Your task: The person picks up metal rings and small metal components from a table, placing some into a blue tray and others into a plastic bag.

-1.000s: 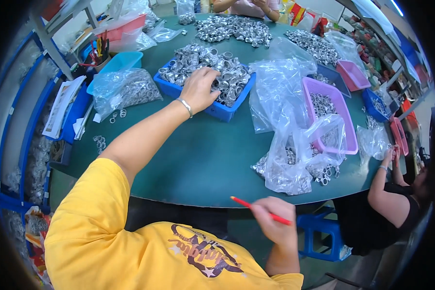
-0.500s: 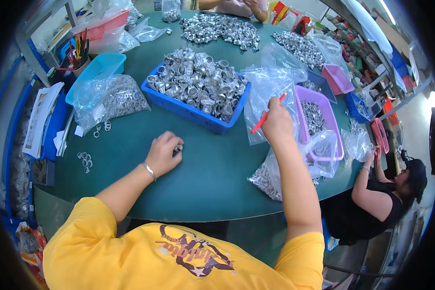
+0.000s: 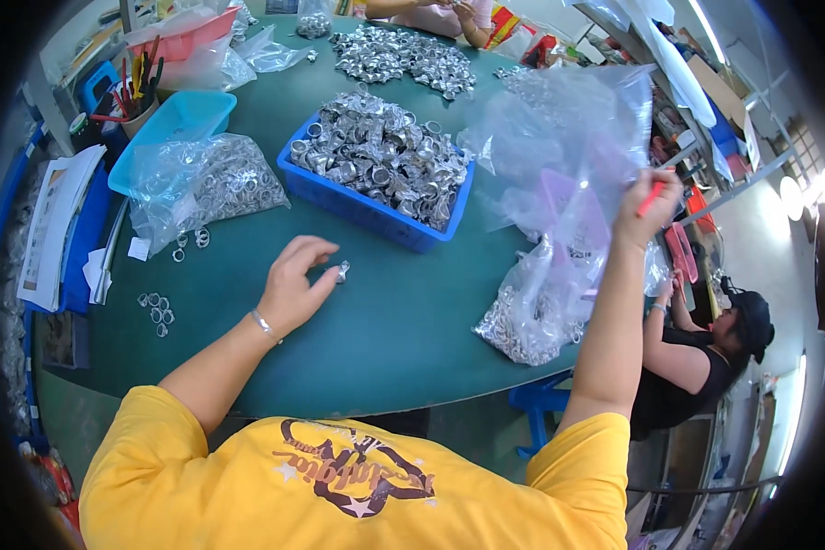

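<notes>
My left hand rests on the green table with its thumb and fingers apart. Just beyond its fingertips a small silver metal ring lies on the tabletop. My right hand is raised at the right, closed around a red pen. Against that hand a large clear plastic bag stands lifted and spread; whether my fingers also grip it is hidden. A blue bin heaped with metal rings sits ahead of my hands. Below the lifted bag lies a clear bag of rings.
At the left are a bag of rings, a turquoise tray, several loose rings and papers. Far back lie ring piles. A purple bin shows through plastic. One person works at right, another across the table.
My right hand has swung right with the red pen, and the clear bag has risen and spread over the purple bin. My left fingers have opened, leaving the ring beside them.
</notes>
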`<state>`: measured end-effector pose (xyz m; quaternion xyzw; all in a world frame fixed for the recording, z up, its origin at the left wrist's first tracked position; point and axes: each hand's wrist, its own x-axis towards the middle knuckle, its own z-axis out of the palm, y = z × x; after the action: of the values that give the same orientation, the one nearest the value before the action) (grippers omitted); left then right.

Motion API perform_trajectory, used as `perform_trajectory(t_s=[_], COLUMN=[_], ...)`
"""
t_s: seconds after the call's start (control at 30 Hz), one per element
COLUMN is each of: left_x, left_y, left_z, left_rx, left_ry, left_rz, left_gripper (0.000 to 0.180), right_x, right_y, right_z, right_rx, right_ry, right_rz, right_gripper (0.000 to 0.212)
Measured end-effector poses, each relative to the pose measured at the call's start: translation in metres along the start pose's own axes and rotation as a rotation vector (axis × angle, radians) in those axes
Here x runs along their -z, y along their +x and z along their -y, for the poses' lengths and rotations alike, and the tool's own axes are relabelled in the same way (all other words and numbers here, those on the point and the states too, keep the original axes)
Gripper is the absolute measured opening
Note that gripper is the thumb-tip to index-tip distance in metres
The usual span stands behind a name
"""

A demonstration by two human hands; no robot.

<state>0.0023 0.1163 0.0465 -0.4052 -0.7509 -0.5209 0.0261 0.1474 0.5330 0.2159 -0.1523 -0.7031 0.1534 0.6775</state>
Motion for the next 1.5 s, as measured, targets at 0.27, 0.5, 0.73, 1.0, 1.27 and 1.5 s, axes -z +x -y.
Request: perform_trajectory(t_s=[0.27, 0.5, 0.73, 1.0, 1.27, 1.5], left_x=[-0.070, -0.064, -0.038, -0.007, 0.013, 0.013], left_y=[0.080, 0.049, 0.036, 0.045, 0.035, 0.098], left_z=[-0.070, -0.091, -0.078, -0.099, -0.080, -0.103], left_rx=[0.393, 0.506, 0.221, -0.614, -0.139, 0.370], left_ry=[-1.094, -1.615, -1.359, -0.189, -0.358, -1.450], left_rz=[0.395, 0.628, 0.301, -0.410, 0.052, -0.438], left_gripper=[0.069, 0.085, 0.007, 0.046, 0.049, 0.032], right_x=[0.103, 0.171, 0.141, -0.031, 0.016, 0.086], right_y=[0.008, 0.057, 0.097, -0.126, -0.168, -0.137], right_z=[0.220, 0.208, 0.081, 0.260, 0.216, 0.187], right_rx=[0.291, 0.226, -0.122, -0.068, -0.400, -0.283], right_ry=[0.380, -0.012, -0.118, 0.314, 0.448, 0.214], right_rz=[0.166, 0.327, 0.340, 0.640, 0.318, -0.015], right_gripper=[0.018, 0.026, 0.017, 0.033, 0.032, 0.024])
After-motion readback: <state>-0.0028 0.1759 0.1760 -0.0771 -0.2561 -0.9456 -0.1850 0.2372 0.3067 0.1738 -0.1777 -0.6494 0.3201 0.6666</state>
